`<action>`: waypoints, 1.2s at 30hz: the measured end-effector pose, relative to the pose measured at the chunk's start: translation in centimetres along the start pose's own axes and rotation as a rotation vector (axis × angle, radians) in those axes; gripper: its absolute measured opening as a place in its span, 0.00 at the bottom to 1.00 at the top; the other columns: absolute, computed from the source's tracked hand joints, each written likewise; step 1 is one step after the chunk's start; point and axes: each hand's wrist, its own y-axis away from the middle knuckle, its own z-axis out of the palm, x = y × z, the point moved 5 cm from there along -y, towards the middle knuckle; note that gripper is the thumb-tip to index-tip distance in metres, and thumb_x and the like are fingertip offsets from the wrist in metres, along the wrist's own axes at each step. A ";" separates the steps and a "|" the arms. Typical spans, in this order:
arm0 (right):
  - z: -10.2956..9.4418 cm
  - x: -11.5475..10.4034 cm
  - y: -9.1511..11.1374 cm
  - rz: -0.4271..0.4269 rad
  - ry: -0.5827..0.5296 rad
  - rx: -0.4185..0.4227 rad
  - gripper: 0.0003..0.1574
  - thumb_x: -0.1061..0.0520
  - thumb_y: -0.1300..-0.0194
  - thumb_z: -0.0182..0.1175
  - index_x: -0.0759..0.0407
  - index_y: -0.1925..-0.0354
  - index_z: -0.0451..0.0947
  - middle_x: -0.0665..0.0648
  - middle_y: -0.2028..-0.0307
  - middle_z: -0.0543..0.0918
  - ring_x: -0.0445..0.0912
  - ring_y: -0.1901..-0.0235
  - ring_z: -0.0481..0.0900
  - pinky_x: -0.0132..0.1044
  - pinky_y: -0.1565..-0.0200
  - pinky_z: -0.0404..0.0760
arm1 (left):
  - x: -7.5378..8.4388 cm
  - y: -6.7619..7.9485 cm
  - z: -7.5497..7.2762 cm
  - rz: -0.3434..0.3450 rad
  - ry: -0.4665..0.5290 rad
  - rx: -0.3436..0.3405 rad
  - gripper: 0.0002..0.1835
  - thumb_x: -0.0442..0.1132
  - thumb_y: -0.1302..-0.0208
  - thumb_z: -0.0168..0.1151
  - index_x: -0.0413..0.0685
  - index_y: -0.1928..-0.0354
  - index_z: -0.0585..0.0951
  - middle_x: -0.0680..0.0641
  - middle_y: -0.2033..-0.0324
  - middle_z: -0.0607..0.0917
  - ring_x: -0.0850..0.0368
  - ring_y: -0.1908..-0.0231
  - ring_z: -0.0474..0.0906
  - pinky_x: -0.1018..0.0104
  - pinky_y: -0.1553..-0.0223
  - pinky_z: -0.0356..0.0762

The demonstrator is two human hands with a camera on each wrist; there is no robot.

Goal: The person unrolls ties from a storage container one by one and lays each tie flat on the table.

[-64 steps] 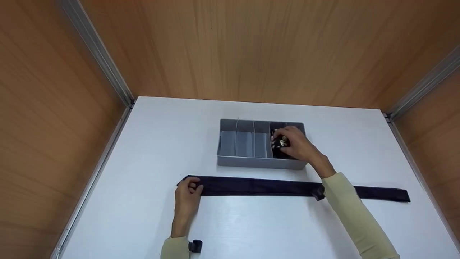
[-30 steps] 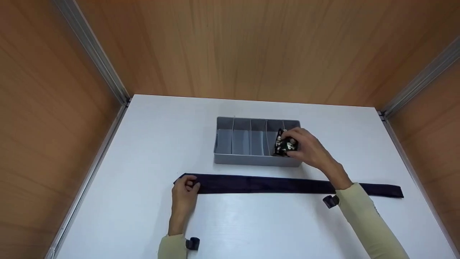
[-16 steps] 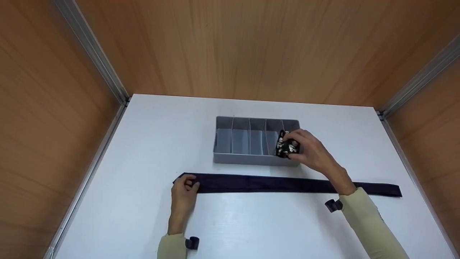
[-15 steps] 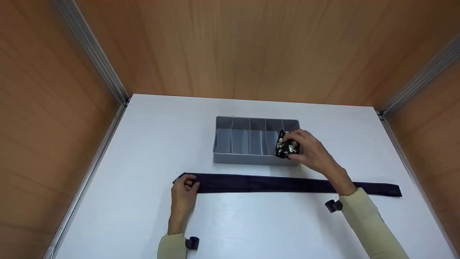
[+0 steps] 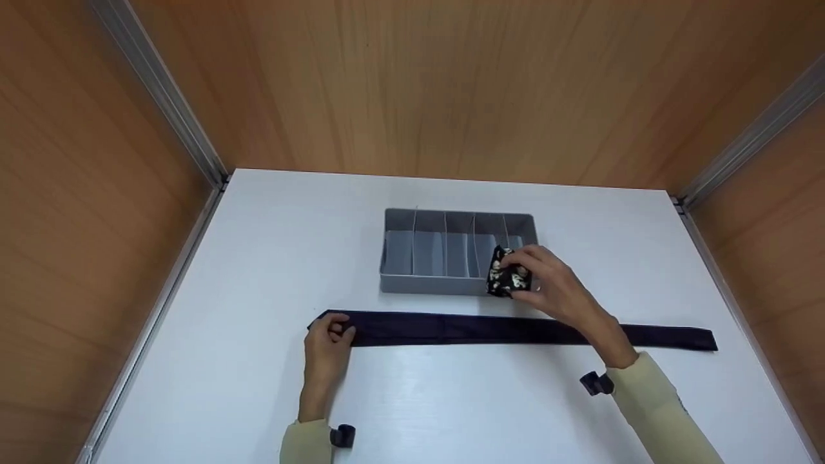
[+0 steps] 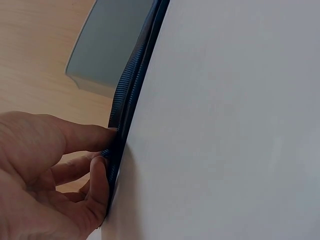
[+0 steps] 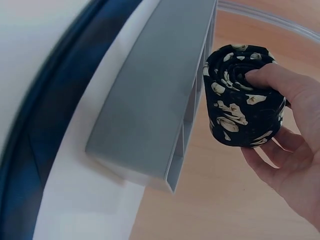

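A rolled-up black necktie (image 7: 245, 102) with cream flowers is gripped between the thumb and fingers of my right hand (image 5: 557, 287). In the head view the roll overlaps the front right rim of the grey compartment box (image 5: 432, 285); the right wrist view shows it held up beside the box's open side. A dark navy necktie (image 5: 445, 329) lies stretched flat across the table in front of the box. My left hand (image 5: 327, 351) pinches its wide left end, and the left wrist view shows thumb and fingertips at the striped cloth. My right forearm hides part of the navy necktie.
Upright dividers split the box into several compartments. The white table (image 5: 271, 258) is bounded by a wooden back wall (image 5: 412, 90) and wooden side walls with metal rails. A small dark wrist mount sticks out from each sleeve.
The right hand has lifted the rolled necktie out of a right-hand compartment and brought it forward to the box's front rim. The left hand has stayed on the navy necktie's end.
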 end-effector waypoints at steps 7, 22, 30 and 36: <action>0.8 -1.2 0.5 -0.022 0.007 -0.018 0.36 0.66 0.52 0.82 0.54 0.45 0.82 0.57 0.48 0.80 0.49 0.49 0.80 0.47 0.52 0.83 | -0.1 0.0 0.0 0.000 0.000 0.003 0.11 0.29 0.32 0.67 0.36 0.49 0.83 0.42 0.60 0.78 0.52 0.62 0.75 0.65 0.61 0.74; 2.5 -2.8 1.0 -0.074 -0.022 -0.016 0.35 0.63 0.52 0.83 0.53 0.46 0.81 0.56 0.47 0.80 0.49 0.48 0.80 0.47 0.52 0.84 | 0.0 0.1 0.0 0.020 0.006 0.008 0.12 0.28 0.32 0.66 0.36 0.48 0.82 0.42 0.61 0.78 0.53 0.62 0.75 0.66 0.61 0.74; 3.5 -3.9 1.0 -0.090 -0.047 -0.049 0.35 0.63 0.51 0.82 0.53 0.45 0.81 0.55 0.48 0.80 0.48 0.50 0.81 0.45 0.54 0.84 | 0.0 0.1 0.0 0.021 0.015 0.005 0.12 0.28 0.32 0.66 0.35 0.49 0.82 0.42 0.61 0.78 0.53 0.62 0.75 0.68 0.61 0.74; 4.2 -4.5 1.0 -0.073 -0.073 -0.073 0.34 0.64 0.49 0.81 0.52 0.45 0.81 0.57 0.45 0.79 0.49 0.49 0.80 0.44 0.53 0.84 | 0.0 0.0 0.0 0.025 0.020 0.006 0.12 0.28 0.32 0.66 0.35 0.49 0.82 0.42 0.61 0.78 0.53 0.62 0.75 0.68 0.61 0.74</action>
